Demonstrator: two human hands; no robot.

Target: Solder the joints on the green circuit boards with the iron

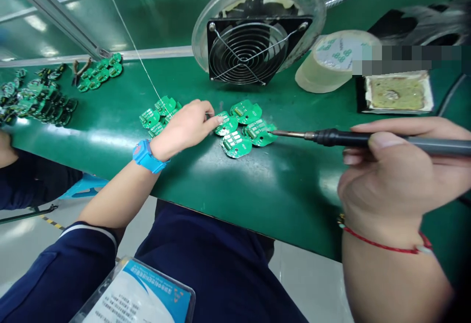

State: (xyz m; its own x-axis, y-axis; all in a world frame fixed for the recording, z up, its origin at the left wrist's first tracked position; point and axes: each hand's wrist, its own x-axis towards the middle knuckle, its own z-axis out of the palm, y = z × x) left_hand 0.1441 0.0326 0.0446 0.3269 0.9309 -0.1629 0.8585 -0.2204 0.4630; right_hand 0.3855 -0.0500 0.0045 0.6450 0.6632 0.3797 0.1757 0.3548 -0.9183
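My right hand (397, 171) is closed around a black soldering iron (368, 139); its metal tip touches the right edge of a cluster of small green circuit boards (245, 127) on the green bench. My left hand (186, 127), with a blue watch on the wrist, rests on the bench with fingers curled, pinching a thin solder wire (147, 75) beside the leftmost board of that cluster. The wire runs up and away to the far left. A second group of green boards (158, 114) lies just behind my left hand.
A fume fan (253, 51) in a clear round housing stands behind the boards. A roll of tape (331, 61) and a sponge tray (397, 92) sit at right. More boards (99, 73) and dark parts (37, 100) lie at far left, near another person's arm (5, 149).
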